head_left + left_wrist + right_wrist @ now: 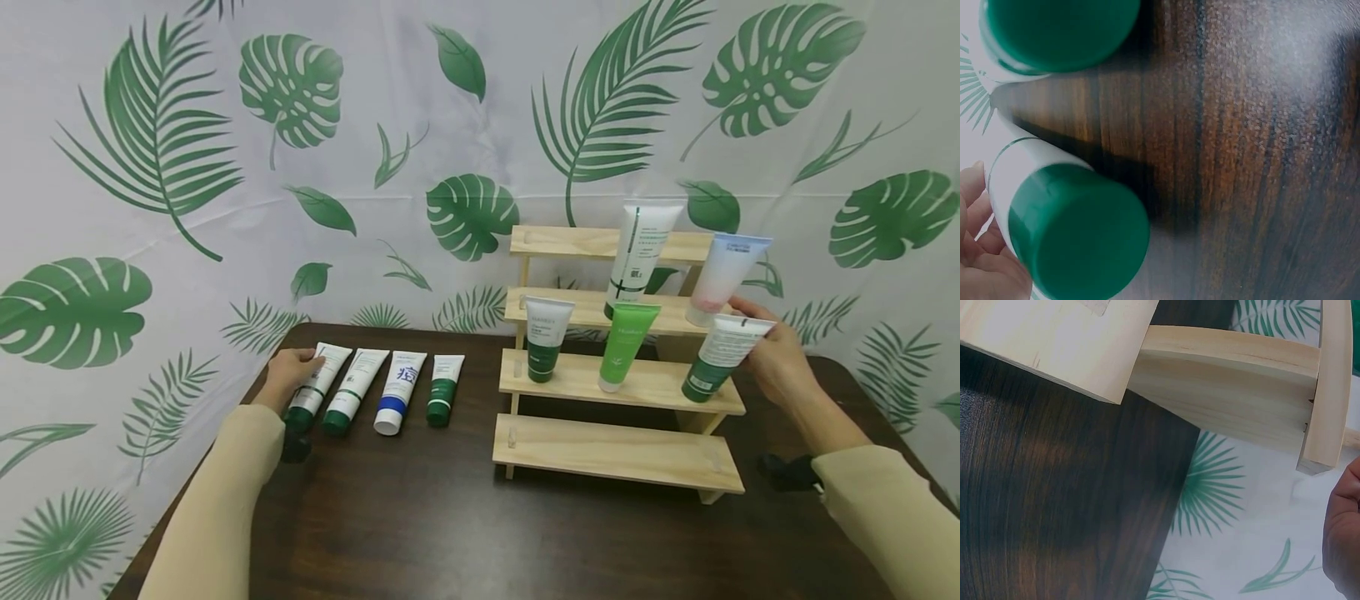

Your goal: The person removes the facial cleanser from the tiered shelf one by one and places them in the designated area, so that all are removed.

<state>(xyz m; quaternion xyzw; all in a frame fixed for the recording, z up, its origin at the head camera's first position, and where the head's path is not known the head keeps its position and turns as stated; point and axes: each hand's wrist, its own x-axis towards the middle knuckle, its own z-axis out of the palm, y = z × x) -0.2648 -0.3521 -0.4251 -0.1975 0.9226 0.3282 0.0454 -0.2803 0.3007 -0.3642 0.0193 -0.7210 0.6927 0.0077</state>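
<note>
My left hand (288, 371) grips the leftmost white tube with a green cap (313, 383), which lies on the dark table; its fingers lie along the tube's side in the left wrist view. Beside it lie another green-capped tube (356, 390), a blue-banded white tube (400, 392) and a smaller white-and-green tube (445, 390). At the right end of the wooden tiered rack (618, 450) is my right hand (780, 358). Its fingers reach the base of a pale blue-and-pink tube (726, 279). A white-and-green tube (723, 358) partly hides that hand, so its hold is unclear.
A tall white tube (643, 254) stands on the rack's second tier from the top. Below it stand a bright green tube (628, 346) and a grey-and-green tube (547, 337). A leaf-print cloth (360, 275) hangs behind the table (420, 517).
</note>
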